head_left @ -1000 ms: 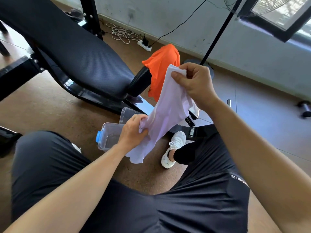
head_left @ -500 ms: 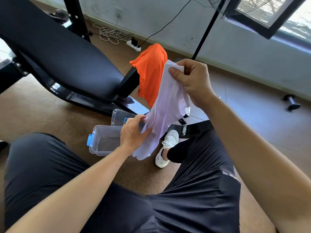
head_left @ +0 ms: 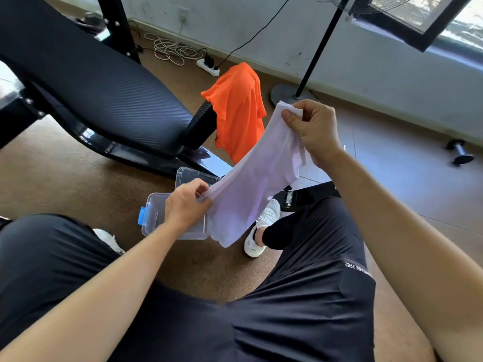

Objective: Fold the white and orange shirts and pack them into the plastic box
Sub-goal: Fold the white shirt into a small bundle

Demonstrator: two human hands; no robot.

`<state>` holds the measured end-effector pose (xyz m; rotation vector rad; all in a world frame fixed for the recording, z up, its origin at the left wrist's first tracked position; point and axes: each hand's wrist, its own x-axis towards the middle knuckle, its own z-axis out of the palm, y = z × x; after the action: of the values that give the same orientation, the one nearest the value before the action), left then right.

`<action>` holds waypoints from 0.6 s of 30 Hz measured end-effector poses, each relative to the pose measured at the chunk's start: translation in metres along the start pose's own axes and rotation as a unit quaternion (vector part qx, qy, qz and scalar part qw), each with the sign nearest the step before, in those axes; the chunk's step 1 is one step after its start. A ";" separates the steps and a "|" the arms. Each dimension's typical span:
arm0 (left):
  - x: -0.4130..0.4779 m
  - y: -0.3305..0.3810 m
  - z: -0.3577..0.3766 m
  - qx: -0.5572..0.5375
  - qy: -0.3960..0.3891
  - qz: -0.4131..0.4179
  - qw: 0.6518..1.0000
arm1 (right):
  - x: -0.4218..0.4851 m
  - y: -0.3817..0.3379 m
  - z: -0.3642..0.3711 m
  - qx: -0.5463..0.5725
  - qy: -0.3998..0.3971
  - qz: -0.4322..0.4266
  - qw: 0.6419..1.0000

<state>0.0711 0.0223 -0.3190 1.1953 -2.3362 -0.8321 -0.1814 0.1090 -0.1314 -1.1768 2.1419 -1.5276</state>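
Observation:
A white shirt (head_left: pixel 254 184), bunched into a long strip, stretches between both hands above the floor. My right hand (head_left: pixel 312 129) pinches its upper end at chest height. My left hand (head_left: pixel 187 203) grips its lower part, and a loose tail hangs below. Directly under the left hand sits the clear plastic box (head_left: pixel 154 212) with a blue latch, open, its lid (head_left: pixel 192 176) lying behind it. The orange shirt (head_left: pixel 239 111) hangs draped over the end of the black bench (head_left: pixel 104 84), beyond the white shirt.
I sit with legs in black trousers, white shoe (head_left: pixel 261 228) on the brown floor right of the box. A fan stand base (head_left: pixel 285 94), a power strip (head_left: pixel 209 66) with coiled cable and a small dumbbell (head_left: pixel 460 152) lie along the far wall.
The right hand has lowered and moved right with the shirt's top end; the left hand has shifted its hold further along the cloth, pulling the strip more slanted.

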 end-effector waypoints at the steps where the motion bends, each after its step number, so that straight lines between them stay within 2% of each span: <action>1: 0.000 -0.007 -0.008 0.004 -0.008 -0.004 1.000 | 0.002 0.007 0.000 -0.009 -0.003 0.009 1.000; 3: 0.000 -0.018 -0.023 0.020 -0.010 -0.009 1.000 | 0.004 0.019 0.003 -0.024 -0.012 0.025 0.999; 7: 0.002 -0.037 -0.043 -0.001 0.044 -0.034 0.998 | 0.006 0.037 0.013 -0.011 -0.019 0.078 0.997; 10: 0.004 -0.040 -0.054 -0.122 0.000 -0.102 0.987 | 0.007 0.043 0.021 0.018 -0.017 0.101 0.995; 14: 0.004 -0.036 -0.070 -0.273 -0.027 -0.094 0.957 | 0.011 0.032 0.026 0.033 0.023 0.102 0.994; 18: 0.002 -0.022 -0.072 -0.294 -0.031 -0.051 0.954 | 0.022 0.016 0.026 0.027 0.052 0.070 0.996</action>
<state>0.1244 -0.0135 -0.2798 1.0329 -1.8653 -1.4843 -0.1870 0.0778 -0.1513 -0.9280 2.1823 -1.6070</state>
